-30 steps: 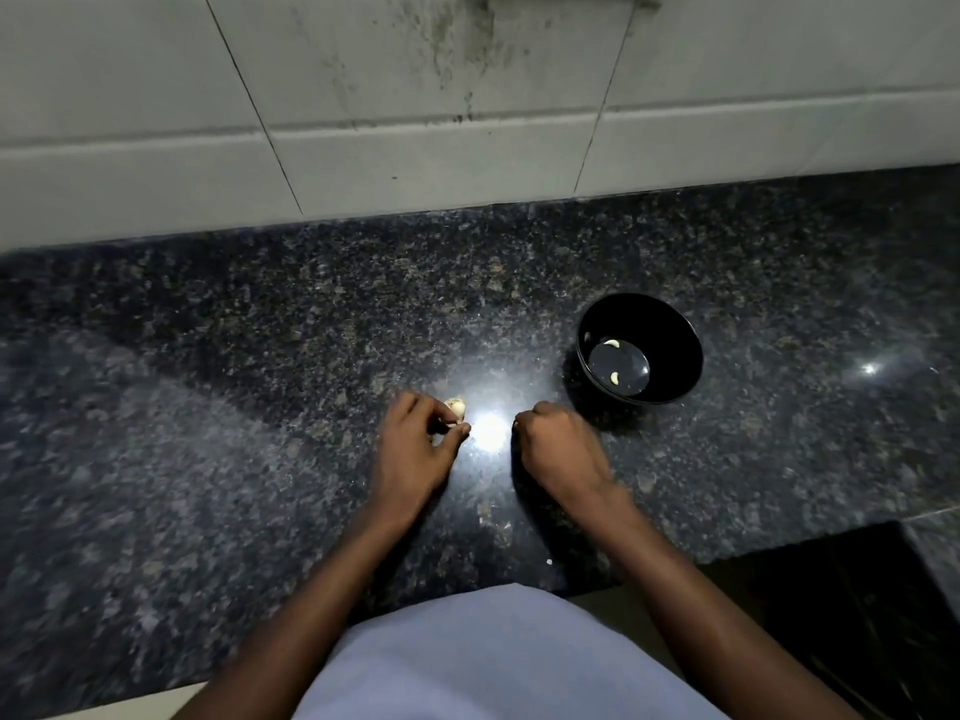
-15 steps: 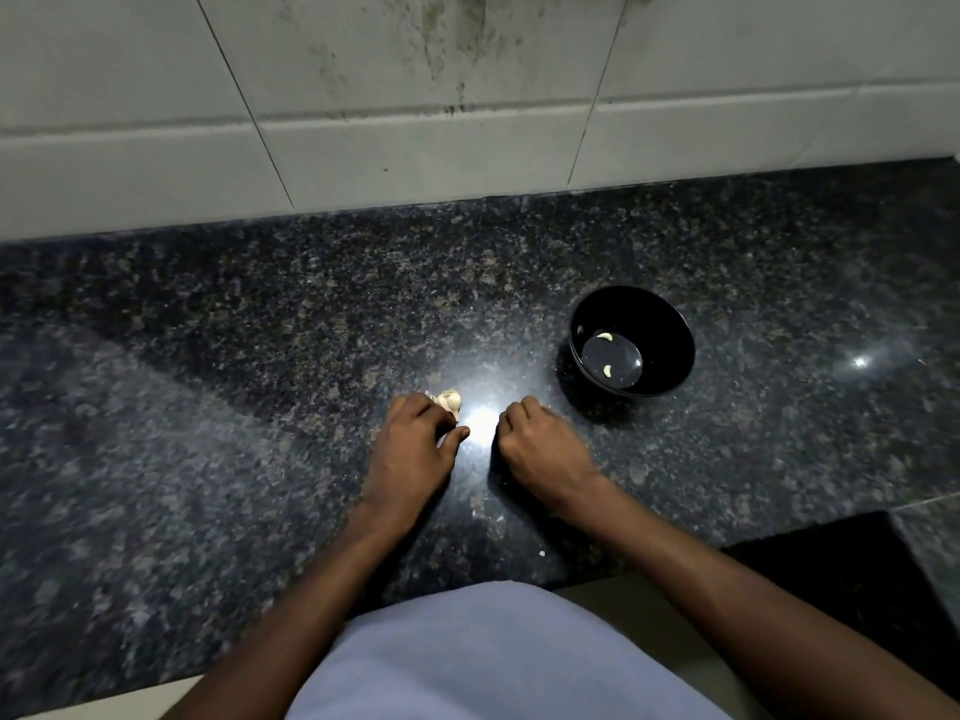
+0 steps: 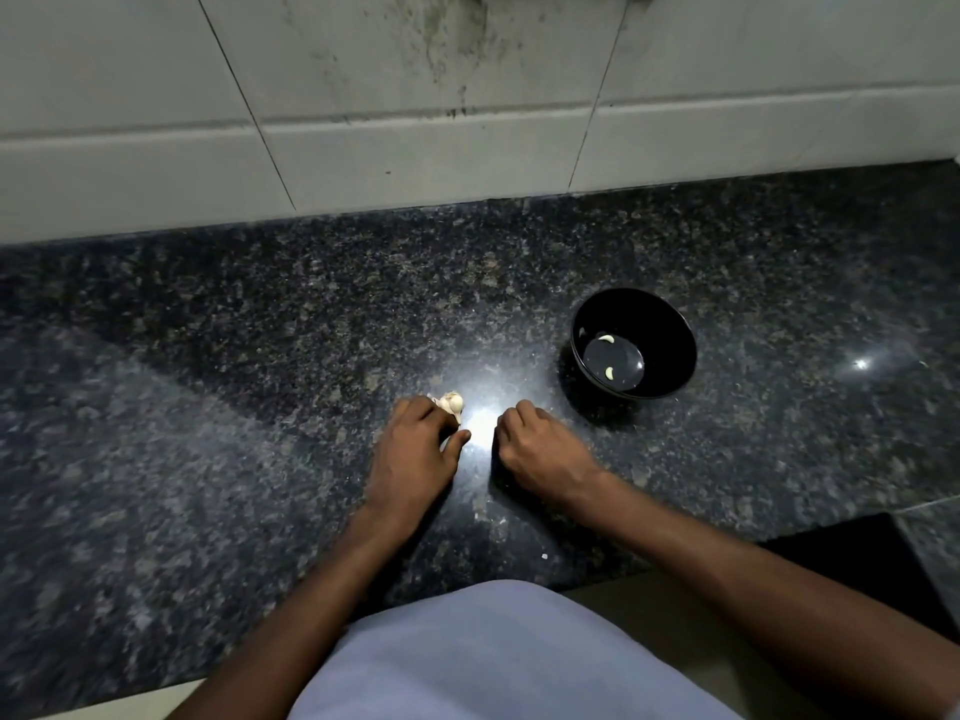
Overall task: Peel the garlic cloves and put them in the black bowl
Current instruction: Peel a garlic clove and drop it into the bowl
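As right hand [image 3: 543, 449] drew back curled, empty | left hand [image 3: 415, 449] grips garlic [image 3: 451, 402] | bowl [image 3: 670, 324] at 2 o'clock holds two cloves [image 3: 607, 338] | I judge peeling unfinished.

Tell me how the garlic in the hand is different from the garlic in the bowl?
The garlic under the left hand is a lumpy bunch with papery skin; the two cloves in the black bowl are bare, smooth and curved. The bunch sits on the counter, held by fingers; the cloves lie loose and apart inside the bowl. The bunch looks bigger than either clove. All are pale, creamy white.
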